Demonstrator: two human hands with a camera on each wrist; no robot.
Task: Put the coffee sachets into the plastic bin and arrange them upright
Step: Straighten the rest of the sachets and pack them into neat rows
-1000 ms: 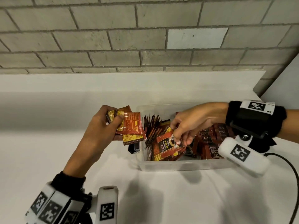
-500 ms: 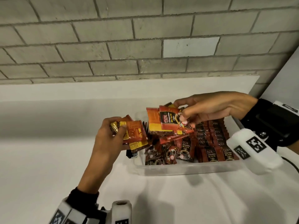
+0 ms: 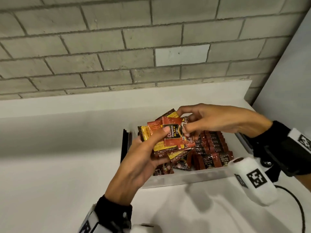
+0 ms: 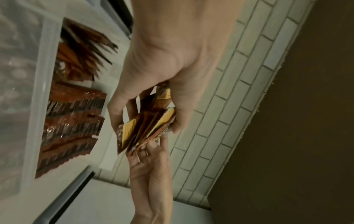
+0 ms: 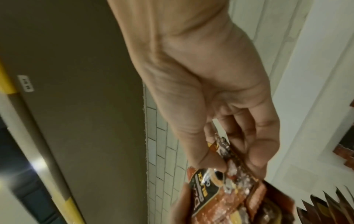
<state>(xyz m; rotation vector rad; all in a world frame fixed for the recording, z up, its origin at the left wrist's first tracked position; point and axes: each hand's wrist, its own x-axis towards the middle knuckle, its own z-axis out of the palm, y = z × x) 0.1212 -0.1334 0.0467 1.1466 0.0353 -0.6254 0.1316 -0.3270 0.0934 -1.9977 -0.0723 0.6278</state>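
A clear plastic bin (image 3: 185, 178) stands on the white counter with rows of red and black coffee sachets (image 3: 213, 148) upright in its right half and looser ones at its left. Above the bin's left end my left hand (image 3: 151, 145) grips a fanned stack of sachets (image 3: 168, 140), thumb on top. My right hand (image 3: 186, 125) pinches the stack's far right edge from above. In the left wrist view the held stack (image 4: 147, 125) shows edge-on between both hands. The right wrist view shows my right fingers (image 5: 220, 160) pinching the top sachet (image 5: 208, 189).
A grey brick wall (image 3: 134, 47) rises behind the white counter (image 3: 58, 165), and a white side panel (image 3: 286, 81) closes the right. A black cable (image 3: 297, 209) runs from my right wrist over the counter. A dark strip (image 3: 123, 145) lies by the bin's left end.
My right hand lifted sachets out of the bin and carried them left onto the stack in my left hand. My left hand moved right, over the bin. The two hands now meet.
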